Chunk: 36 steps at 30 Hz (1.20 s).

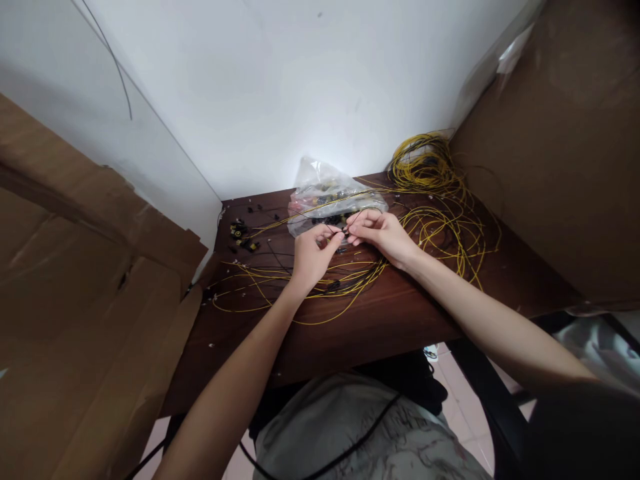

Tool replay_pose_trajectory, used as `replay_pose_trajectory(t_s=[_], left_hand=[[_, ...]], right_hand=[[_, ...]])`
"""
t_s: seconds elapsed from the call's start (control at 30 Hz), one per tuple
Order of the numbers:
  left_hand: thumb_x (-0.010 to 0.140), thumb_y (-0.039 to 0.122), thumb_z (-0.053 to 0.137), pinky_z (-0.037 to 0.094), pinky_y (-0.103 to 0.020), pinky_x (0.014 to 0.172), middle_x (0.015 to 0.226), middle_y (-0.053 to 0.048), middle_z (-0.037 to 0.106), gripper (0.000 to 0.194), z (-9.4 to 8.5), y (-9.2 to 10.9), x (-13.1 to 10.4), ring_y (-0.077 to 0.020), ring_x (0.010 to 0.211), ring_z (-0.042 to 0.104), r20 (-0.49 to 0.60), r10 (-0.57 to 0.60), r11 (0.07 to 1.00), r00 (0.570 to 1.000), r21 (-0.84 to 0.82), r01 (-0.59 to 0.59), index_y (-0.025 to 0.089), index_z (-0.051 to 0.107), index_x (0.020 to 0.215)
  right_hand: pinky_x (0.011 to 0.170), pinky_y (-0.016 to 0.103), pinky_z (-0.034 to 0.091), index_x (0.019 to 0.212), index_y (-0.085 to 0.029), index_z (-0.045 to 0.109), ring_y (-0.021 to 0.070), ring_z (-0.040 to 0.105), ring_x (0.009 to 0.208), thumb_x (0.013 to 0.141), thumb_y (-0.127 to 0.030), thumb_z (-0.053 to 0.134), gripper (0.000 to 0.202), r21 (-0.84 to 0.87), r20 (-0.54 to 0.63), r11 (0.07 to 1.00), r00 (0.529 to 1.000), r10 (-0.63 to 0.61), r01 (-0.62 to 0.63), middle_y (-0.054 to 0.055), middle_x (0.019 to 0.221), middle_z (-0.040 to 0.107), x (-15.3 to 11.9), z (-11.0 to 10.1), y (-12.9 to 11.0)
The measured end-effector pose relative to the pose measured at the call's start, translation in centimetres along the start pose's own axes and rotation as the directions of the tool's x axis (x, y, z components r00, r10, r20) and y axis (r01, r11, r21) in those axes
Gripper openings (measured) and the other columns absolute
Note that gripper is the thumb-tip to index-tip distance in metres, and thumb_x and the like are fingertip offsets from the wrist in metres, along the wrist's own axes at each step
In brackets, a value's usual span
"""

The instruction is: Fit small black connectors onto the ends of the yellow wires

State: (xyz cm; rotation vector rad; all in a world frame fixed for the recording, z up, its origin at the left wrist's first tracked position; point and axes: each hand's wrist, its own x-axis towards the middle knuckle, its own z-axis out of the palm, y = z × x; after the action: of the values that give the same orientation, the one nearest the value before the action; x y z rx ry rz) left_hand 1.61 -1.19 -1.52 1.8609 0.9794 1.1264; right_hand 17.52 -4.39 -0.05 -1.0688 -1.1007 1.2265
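My left hand [314, 255] and my right hand [379, 235] almost meet above the brown table [390, 320]. Thumb and fingers of each are pinched together on a small black piece [345, 232] with thin dark wire at it; its exact shape is too small to tell. Just behind the hands lies a clear plastic bag [320, 175] with black, yellow and red parts in it. Yellow and black wires [360, 275] run across the table beneath both hands.
A tangled yellow wire coil [425, 163] sits at the back right, with looser loops in front. Small black and yellow connectors [240, 232] lie at the left. Cardboard [90, 333] flanks the left side, more cardboard [560, 167] the right. A white wall [270, 87] stands behind.
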Motion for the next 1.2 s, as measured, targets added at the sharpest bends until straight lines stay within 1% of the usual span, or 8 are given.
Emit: replay_pose_trajectory(t_s=[0.13, 0.4, 0.7, 0.93, 1.07, 1.2], left_hand=[[0.074, 0.027, 0.061, 0.043, -0.023, 0.055, 0.07, -0.004, 0.067, 0.014, 0.0, 0.03, -0.01, -0.0109, 0.057, 0.055, -0.002, -0.003, 1.0, 1.0, 0.01, 0.003, 0.015, 0.067, 0.078], [0.076, 0.027, 0.06, 0.044, -0.023, 0.056, 0.071, -0.004, 0.067, 0.015, 0.03, 0.01, -0.02, -0.0113, 0.059, 0.056, 0.019, -0.01, 1.0, 1.0, -0.006, 0.01, 0.014, 0.066, 0.08], [0.075, 0.026, 0.06, 0.044, -0.023, 0.055, 0.071, -0.004, 0.067, 0.014, 0.07, -0.09, -0.03, -0.0113, 0.059, 0.056, 0.025, 0.0, 1.0, 1.0, 0.007, 0.0, 0.015, 0.066, 0.079], [0.076, 0.026, 0.059, 0.046, -0.024, 0.058, 0.07, -0.004, 0.067, 0.014, 0.06, -0.15, -0.08, -0.0122, 0.06, 0.058, 0.029, 0.002, 1.0, 1.0, -0.009, -0.002, 0.015, 0.066, 0.08], [0.076, 0.024, 0.058, 0.047, -0.024, 0.059, 0.071, -0.004, 0.067, 0.015, 0.08, -0.21, -0.08, -0.0123, 0.061, 0.059, 0.022, 0.004, 1.0, 1.0, -0.014, -0.003, 0.015, 0.066, 0.085], [0.076, 0.023, 0.058, 0.045, -0.022, 0.056, 0.071, -0.003, 0.066, 0.016, 0.1, -0.19, -0.06, -0.0112, 0.059, 0.057, 0.023, 0.019, 1.0, 1.0, -0.004, -0.019, 0.016, 0.066, 0.088]], right_hand=[[0.058, 0.023, 0.051, 0.073, -0.014, 0.062, 0.0111, 0.063, 0.062, 0.063, -0.027, 0.074, 0.02, -0.01, -0.003, 1.0, 1.0, -0.017, 0.017, 0.001, 0.069, 0.064, 0.04, 0.05, 0.09], [0.056, 0.022, 0.052, 0.075, -0.014, 0.058, 0.0106, 0.063, 0.057, 0.064, -0.031, 0.073, 0.025, 0.062, -0.035, 0.998, 0.999, -0.017, 0.02, 0.001, 0.066, 0.064, 0.15, 0.33, 0.12], [0.056, 0.022, 0.052, 0.076, -0.014, 0.058, 0.011, 0.064, 0.058, 0.064, -0.03, 0.074, 0.024, 0.05, -0.034, 0.999, 0.999, -0.012, 0.013, 0.001, 0.065, 0.064, 0.18, 0.2, 0.03], [0.059, 0.023, 0.052, 0.08, -0.014, 0.062, 0.0103, 0.063, 0.06, 0.064, -0.029, 0.073, 0.024, 0.03, -0.016, 1.0, 1.0, -0.002, 0.002, 0.002, 0.07, 0.066, 0.1, 0.12, 0.01], [0.06, 0.022, 0.053, 0.075, -0.014, 0.064, 0.0103, 0.063, 0.061, 0.062, -0.026, 0.075, 0.02, 0.01, -0.009, 1.0, 1.0, -0.023, 0.023, 0.001, 0.068, 0.065, 0.04, 0.09, 0.16], [0.059, 0.024, 0.053, 0.073, -0.014, 0.064, 0.0107, 0.062, 0.06, 0.062, -0.027, 0.075, 0.02, -0.013, -0.01, 0.999, 0.999, -0.036, 0.036, 0.001, 0.067, 0.064, 0.09, 0.05, 0.22]])
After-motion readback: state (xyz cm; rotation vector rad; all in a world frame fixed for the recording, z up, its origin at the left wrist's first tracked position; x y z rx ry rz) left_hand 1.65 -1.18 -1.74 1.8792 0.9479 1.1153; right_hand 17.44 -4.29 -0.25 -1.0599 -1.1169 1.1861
